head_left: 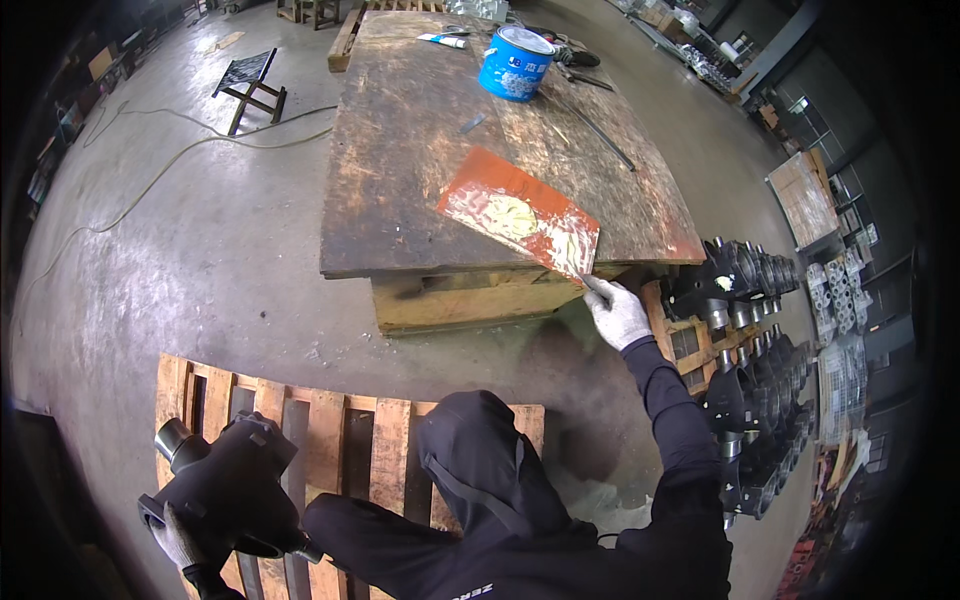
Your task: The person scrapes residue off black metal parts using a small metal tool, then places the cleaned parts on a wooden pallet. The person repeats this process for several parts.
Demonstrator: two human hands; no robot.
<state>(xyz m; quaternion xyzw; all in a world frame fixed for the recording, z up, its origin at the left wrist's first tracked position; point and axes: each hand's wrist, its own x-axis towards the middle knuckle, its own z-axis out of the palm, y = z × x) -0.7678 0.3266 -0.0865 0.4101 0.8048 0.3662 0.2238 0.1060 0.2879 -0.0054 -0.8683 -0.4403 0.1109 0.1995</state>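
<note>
My right hand (620,313), in a light grey glove, grips what looks like a putty knife (588,281). Its tip meets the lower right corner of a reddish-brown board (487,172), and most of the handle is hidden in my fingers. Cream putty (510,216) lies in a mound on the board, with whitish smears around it. At the lower left, my gloved left hand (176,538) is closed around the flanged end of a black metal casting (235,480). This branched casting has a bare metal pipe end and lies near my leg.
The board rests on a worn wooden table (400,130), beside a blue paint can (516,65), a tube (443,41) and a metal rod (605,140). A wooden pallet (327,425) lies beneath me. More black castings (750,385) stand in rows at right. A folding stool (250,85) and cable are left.
</note>
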